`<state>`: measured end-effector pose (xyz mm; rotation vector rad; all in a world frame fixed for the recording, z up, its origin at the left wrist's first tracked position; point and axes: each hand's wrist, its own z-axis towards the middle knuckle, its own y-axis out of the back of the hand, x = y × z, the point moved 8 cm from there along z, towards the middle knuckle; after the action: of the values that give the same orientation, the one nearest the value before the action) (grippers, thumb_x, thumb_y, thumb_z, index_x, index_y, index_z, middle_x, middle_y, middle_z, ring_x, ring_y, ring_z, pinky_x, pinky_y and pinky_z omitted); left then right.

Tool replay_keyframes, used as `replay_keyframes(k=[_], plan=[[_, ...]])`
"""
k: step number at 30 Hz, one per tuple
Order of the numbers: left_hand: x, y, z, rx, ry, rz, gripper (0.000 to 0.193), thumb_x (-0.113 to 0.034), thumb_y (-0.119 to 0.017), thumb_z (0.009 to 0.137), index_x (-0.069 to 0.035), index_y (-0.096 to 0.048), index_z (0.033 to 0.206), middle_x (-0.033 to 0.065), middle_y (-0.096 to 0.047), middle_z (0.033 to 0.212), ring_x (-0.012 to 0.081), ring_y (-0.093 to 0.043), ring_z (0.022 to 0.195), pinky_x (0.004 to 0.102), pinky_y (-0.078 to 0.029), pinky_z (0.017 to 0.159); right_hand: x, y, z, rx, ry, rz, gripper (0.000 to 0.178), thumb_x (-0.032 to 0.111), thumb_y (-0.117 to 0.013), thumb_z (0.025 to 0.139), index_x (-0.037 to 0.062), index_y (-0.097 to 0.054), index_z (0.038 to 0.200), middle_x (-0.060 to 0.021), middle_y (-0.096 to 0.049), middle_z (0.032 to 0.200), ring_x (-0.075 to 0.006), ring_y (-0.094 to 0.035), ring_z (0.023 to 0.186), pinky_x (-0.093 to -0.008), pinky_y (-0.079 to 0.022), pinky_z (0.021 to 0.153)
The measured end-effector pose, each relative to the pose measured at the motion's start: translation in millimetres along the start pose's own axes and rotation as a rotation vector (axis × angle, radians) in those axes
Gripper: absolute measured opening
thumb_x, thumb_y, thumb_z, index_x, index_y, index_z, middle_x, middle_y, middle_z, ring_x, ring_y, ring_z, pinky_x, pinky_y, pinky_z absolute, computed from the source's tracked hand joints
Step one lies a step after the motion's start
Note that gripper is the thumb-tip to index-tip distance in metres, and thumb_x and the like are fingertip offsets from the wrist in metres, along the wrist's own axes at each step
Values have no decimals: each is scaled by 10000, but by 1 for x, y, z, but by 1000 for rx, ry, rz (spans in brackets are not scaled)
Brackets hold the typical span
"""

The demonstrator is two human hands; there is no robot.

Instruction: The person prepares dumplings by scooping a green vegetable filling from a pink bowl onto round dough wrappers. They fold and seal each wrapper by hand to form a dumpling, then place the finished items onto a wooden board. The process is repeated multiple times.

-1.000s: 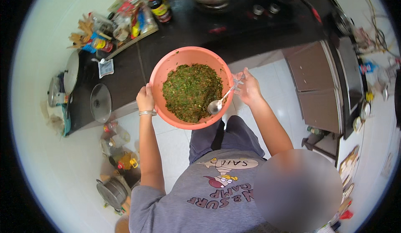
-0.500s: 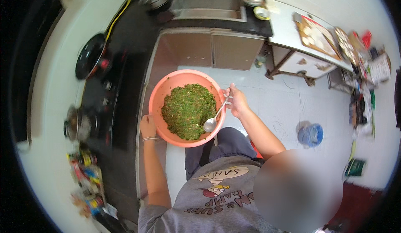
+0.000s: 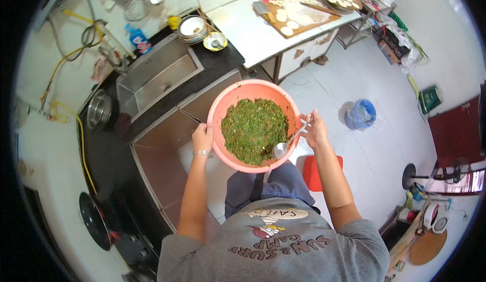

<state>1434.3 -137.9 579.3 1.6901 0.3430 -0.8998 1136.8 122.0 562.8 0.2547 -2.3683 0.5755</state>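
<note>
Directly before you, your left hand [image 3: 203, 139] and right hand [image 3: 316, 131] grip the pink basin [image 3: 254, 88] of chopped greens [image 3: 253, 130]; right fingers apparently pin the metal spoon [image 3: 280, 150], which could slide if they slacken.

Worn high on the head, the camera peers steeply down, the grey shirt [image 3: 283, 216] looming nearest at the lower edge, the pink bowl [image 3: 253, 87] close by at mid-frame. Out wide, its fisheye catches the sink [image 3: 157, 83] and white table [image 3: 235, 29] farther off, lines bending toward the edges.
</note>
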Motion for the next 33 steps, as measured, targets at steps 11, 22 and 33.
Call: replay_keyframes(k=[11, 22, 33], plan=[[-117, -139, 99, 205, -20, 160, 363, -319, -517, 878, 13, -588, 750, 197, -612, 742, 332, -609, 723, 407, -459, 672, 104, 79, 98, -132, 10, 97, 436, 420, -338, 975, 145, -437, 653, -115, -554, 1053, -292, -453, 968, -490, -379, 809], [-102, -205, 184, 29, 288, 29, 367, -352, -566, 849, 14, -579, 814, 188, -619, 758, 327, -609, 733, 394, -466, 686, 194, 0, 290, 61, -100, -110, 438, 411, -330, 979, 151, -423, 639, -78, -599, 1009, -232, -458, 889, -409, -378, 754], [-91, -233, 260, -32, 460, -4, 410, -367, -592, 835, 35, -547, 897, 195, -599, 816, 334, -596, 766, 394, -459, 699, 186, -78, 432, 180, -175, -258, 453, 434, -335, 975, 138, -446, 651, -92, -585, 1028, -238, -464, 899, -422, -397, 754]])
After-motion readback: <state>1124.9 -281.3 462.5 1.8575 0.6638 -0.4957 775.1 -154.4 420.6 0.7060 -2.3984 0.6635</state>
